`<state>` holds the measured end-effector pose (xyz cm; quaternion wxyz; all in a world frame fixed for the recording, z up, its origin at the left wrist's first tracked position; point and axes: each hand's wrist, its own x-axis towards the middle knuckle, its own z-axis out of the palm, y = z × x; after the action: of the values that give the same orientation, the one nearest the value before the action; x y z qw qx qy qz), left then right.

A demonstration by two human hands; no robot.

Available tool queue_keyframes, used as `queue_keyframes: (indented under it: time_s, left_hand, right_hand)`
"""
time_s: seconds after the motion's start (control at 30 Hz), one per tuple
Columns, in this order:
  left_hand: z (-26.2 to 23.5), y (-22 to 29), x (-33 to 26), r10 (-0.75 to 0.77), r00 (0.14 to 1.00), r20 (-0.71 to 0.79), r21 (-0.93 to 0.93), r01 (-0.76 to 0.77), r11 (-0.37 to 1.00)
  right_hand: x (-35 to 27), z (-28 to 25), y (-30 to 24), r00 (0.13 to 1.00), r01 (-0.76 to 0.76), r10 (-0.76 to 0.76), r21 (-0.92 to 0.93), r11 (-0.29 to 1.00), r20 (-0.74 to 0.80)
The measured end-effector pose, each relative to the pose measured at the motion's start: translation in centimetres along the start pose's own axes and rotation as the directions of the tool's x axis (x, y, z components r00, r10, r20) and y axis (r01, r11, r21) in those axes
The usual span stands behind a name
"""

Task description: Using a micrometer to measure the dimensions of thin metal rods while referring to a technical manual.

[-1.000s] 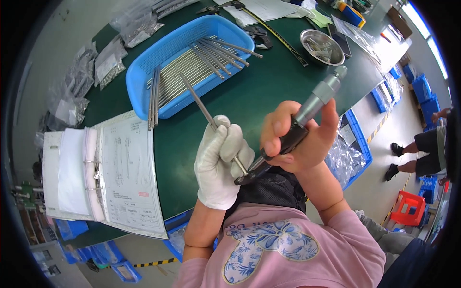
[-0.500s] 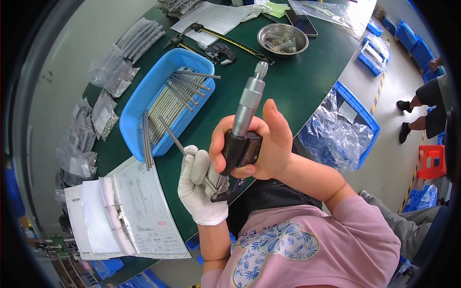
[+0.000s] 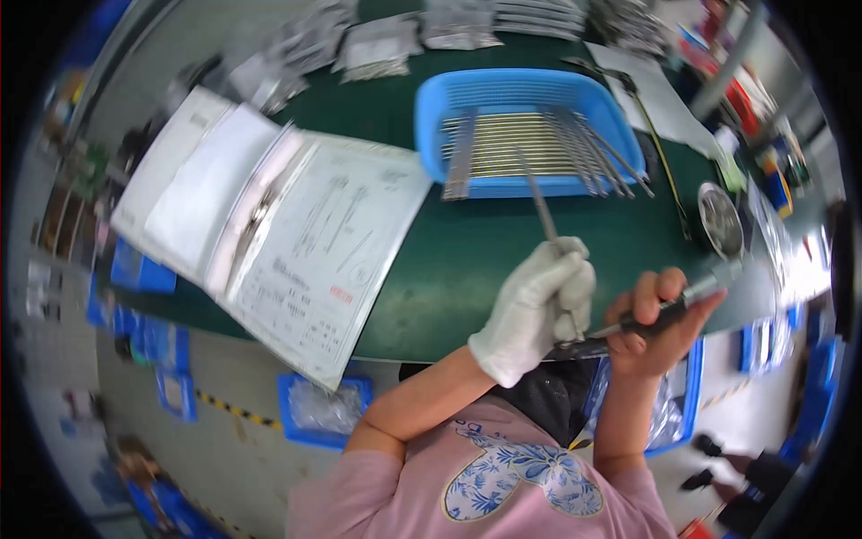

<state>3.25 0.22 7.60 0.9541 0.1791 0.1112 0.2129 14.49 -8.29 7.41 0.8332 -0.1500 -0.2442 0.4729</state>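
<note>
My left hand (image 3: 537, 305), in a white glove, grips a long thin metal rod (image 3: 539, 199) that sticks up and away over the table. My right hand (image 3: 654, 331), bare, holds a micrometer (image 3: 669, 310) with a dark frame and a silver thimble; its jaw end meets the rod just below my gloved fingers. Both hands hover at the near edge of the green table (image 3: 467, 260). Behind them a blue plastic basket (image 3: 449, 112) holds several more metal rods (image 3: 530, 148).
An open binder with printed drawing sheets (image 3: 296, 229) lies on the left of the table. A round metal bowl (image 3: 720, 220) sits at the right. Bags of parts (image 3: 377, 45) line the far edge. Blue bins (image 3: 319, 409) stand on the floor below.
The view has swung left, so the binder now fills the left middle and the basket sits farther right. The micrometer has tipped from upright to nearly level, pointing right. Both hands keep their hold.
</note>
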Motion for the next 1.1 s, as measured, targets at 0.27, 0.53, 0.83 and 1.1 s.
queue_keyframes:
  time_s: [0.27,0.53,0.83,1.1]
  left_hand:
    - [-0.8,3.8,1.0,0.094,0.984,-0.149,0.485,-0.010,0.874]
    - [-3.4,6.1,9.1,0.533,0.846,0.016,0.997,-0.055,0.057]
    - [-0.9,9.6,11.8,0.277,0.958,-0.070,0.884,0.188,-0.428]
    - [0.8,8.1,12.6,0.227,0.974,-0.021,0.517,0.205,-0.831]
  right_hand:
    - [-0.8,-3.9,-0.3,0.991,-0.030,0.024,0.047,0.998,0.134]
    - [-1.3,-4.2,0.3,0.966,-0.125,0.143,0.095,0.988,-0.216]
    - [-1.4,-5.7,1.0,0.917,-0.238,0.291,0.212,0.948,-0.273]
    - [-2.4,-6.9,1.5,0.952,-0.217,0.264,0.268,0.938,-0.152]
